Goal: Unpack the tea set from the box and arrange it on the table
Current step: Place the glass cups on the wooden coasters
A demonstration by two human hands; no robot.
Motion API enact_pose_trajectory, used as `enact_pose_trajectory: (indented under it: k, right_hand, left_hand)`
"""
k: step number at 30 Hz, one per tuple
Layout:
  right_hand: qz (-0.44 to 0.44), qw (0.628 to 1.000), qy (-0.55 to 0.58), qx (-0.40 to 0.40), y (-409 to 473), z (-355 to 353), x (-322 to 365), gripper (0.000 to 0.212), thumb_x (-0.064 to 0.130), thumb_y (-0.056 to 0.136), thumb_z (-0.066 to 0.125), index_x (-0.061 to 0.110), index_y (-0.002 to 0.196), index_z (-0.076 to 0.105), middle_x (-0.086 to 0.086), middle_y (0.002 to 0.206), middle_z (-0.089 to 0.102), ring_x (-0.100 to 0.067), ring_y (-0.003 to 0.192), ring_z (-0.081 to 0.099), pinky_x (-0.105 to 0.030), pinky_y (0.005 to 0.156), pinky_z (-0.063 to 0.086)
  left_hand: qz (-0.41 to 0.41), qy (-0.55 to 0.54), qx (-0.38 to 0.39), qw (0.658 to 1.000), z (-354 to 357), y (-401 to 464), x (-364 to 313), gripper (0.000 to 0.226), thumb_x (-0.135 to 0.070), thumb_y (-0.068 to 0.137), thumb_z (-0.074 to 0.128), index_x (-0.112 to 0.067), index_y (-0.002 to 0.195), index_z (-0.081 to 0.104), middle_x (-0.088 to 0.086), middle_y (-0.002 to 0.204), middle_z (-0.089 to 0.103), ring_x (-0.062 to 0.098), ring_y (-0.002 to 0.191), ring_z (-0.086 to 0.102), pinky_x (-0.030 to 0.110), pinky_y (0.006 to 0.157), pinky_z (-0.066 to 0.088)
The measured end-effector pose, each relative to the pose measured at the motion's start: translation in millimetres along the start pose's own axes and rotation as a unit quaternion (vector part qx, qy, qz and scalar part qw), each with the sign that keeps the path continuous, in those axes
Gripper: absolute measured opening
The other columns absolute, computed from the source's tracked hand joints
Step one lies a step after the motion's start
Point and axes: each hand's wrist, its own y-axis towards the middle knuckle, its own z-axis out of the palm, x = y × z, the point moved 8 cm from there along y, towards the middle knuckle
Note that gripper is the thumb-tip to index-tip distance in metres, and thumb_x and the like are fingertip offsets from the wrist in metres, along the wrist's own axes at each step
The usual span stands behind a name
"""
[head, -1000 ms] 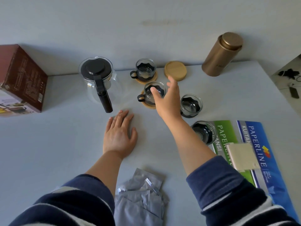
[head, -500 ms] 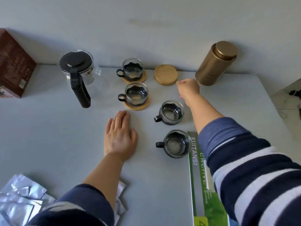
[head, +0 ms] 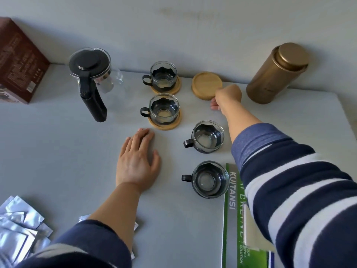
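Note:
A glass teapot (head: 90, 74) with a black lid and handle stands at the back left. Two glass cups (head: 163, 75) (head: 164, 109) sit on wooden coasters. Two more cups (head: 207, 136) (head: 209, 178) stand straight on the grey table (head: 58, 151). A bare wooden coaster (head: 204, 84) lies at the back by the wall. My right hand (head: 228, 95) is curled on its near right edge, thumb low at the table. My left hand (head: 137, 161) rests flat on the table, fingers apart, holding nothing. The brown box (head: 17, 62) is at the far left.
A gold canister (head: 276, 74) stands at the back right beside my right hand. Several silver foil packets (head: 17, 225) lie at the front left. A green booklet (head: 231, 219) lies under my right arm, touching the nearest cup. The wall runs behind everything.
My right hand left the cup on the nearer coaster and moved right and back to the bare coaster, closing on its edge. The view shifted. My left hand stayed flat.

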Motion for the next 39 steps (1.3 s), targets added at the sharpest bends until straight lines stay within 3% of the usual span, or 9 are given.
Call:
enact_pose_trajectory:
  k: [7, 12, 15, 18, 24, 27, 30, 34, 39]
  right_hand:
    - [-0.007, 1.0, -0.018, 0.0, 1.0, -9.3, 4.5, 0.023, 0.007, 0.096, 0.04, 0.0, 0.082, 0.056, -0.015, 0.066, 0.059, -0.018, 0.036, 0.051, -0.024, 0.034, 0.044]
    - [-0.13, 0.988, -0.079, 0.01, -20.8, -23.6, 14.5, 0.024, 0.016, 0.097, 0.042, -0.001, 0.103, 0.058, -0.01, 0.06, 0.06, -0.016, 0.039, 0.054, -0.024, 0.04, 0.048]
    - [-0.188, 0.97, -0.15, 0.03, -38.8, -28.0, 1.3, 0.02, 0.017, 0.096, 0.045, 0.002, 0.099, 0.057, -0.009, 0.065, 0.064, -0.005, 0.032, 0.053, -0.015, 0.038, 0.043]
    - [-0.207, 0.95, -0.23, 0.032, -48.6, -29.9, -16.2, 0.026, 0.021, 0.095, 0.048, 0.001, 0.087, 0.062, -0.009, 0.069, 0.068, -0.02, 0.06, 0.063, -0.026, 0.061, 0.049]
    - [-0.161, 0.939, -0.302, 0.025, -45.4, -31.9, -39.9, 0.03, 0.024, 0.092, 0.052, 0.015, 0.069, 0.036, 0.0, 0.057, 0.033, -0.026, 0.063, 0.031, -0.025, 0.047, 0.026]
    - [-0.125, 0.953, -0.273, 0.032, -47.8, -33.3, -42.1, 0.026, 0.031, 0.092, 0.055, 0.006, 0.088, 0.057, -0.01, 0.073, 0.057, -0.028, 0.059, 0.05, -0.025, 0.047, 0.035]
    - [-0.11, 0.978, -0.179, 0.018, -63.1, -45.7, -40.5, 0.039, 0.042, 0.091, 0.053, 0.006, 0.107, 0.053, -0.013, 0.095, 0.069, -0.023, 0.062, 0.06, -0.033, 0.062, 0.053]
    - [-0.148, 0.985, -0.083, 0.028, -126.7, -72.1, -42.0, 0.033, 0.048, 0.09, 0.053, 0.019, 0.105, 0.048, -0.001, 0.086, 0.068, -0.019, 0.08, 0.062, -0.038, 0.076, 0.05]
    - [-0.182, 0.982, -0.026, 0.036, -218.8, -80.5, -79.3, 0.069, 0.049, 0.074, 0.073, 0.019, 0.129, 0.044, 0.005, 0.119, 0.053, -0.009, 0.106, 0.053, -0.018, 0.085, 0.043]
  left_hand:
    - [-0.003, 0.0, -0.004, 1.0, -2.1, -0.1, 0.2, 0.054, -0.037, 0.086, 0.04, -0.018, 0.136, 0.049, -0.002, 0.142, 0.045, 0.017, 0.138, 0.037, 0.032, 0.119, 0.015]
    - [-0.003, 0.004, -0.002, 1.0, -2.4, 0.4, -0.3, 0.054, -0.037, 0.087, 0.04, -0.018, 0.136, 0.049, -0.002, 0.142, 0.045, 0.018, 0.137, 0.038, 0.029, 0.119, 0.013]
    - [-0.002, 0.002, -0.004, 1.0, -3.8, 0.0, 0.6, 0.054, -0.037, 0.087, 0.04, -0.016, 0.135, 0.049, -0.001, 0.141, 0.045, 0.019, 0.135, 0.04, 0.034, 0.119, 0.017]
    - [-0.002, 0.004, -0.006, 1.0, -4.7, 0.0, 0.6, 0.054, -0.038, 0.086, 0.039, -0.016, 0.135, 0.05, -0.001, 0.141, 0.046, 0.02, 0.135, 0.041, 0.036, 0.119, 0.02]
    - [-0.003, 0.003, -0.005, 1.0, -3.3, -1.5, 0.7, 0.056, -0.04, 0.086, 0.036, -0.017, 0.136, 0.048, -0.001, 0.142, 0.045, 0.019, 0.136, 0.04, 0.035, 0.12, 0.017]
    - [-0.004, 0.002, -0.005, 1.0, -2.5, -1.4, 1.3, 0.056, -0.04, 0.087, 0.037, -0.017, 0.137, 0.048, -0.001, 0.143, 0.045, 0.019, 0.136, 0.038, 0.034, 0.12, 0.017]
    - [-0.001, -0.003, -0.008, 1.0, -2.8, -1.4, 1.1, 0.055, -0.038, 0.087, 0.04, -0.017, 0.137, 0.048, -0.001, 0.143, 0.045, 0.019, 0.136, 0.039, 0.033, 0.12, 0.016]
    - [-0.001, -0.011, -0.008, 1.0, -2.6, -2.2, 1.4, 0.054, -0.037, 0.088, 0.042, -0.017, 0.137, 0.048, -0.002, 0.142, 0.045, 0.02, 0.133, 0.04, 0.033, 0.119, 0.016]
    - [0.003, -0.012, -0.005, 1.0, -2.8, -2.9, 0.0, 0.051, -0.033, 0.091, 0.046, -0.016, 0.138, 0.047, -0.001, 0.144, 0.043, 0.02, 0.135, 0.038, 0.033, 0.12, 0.016]
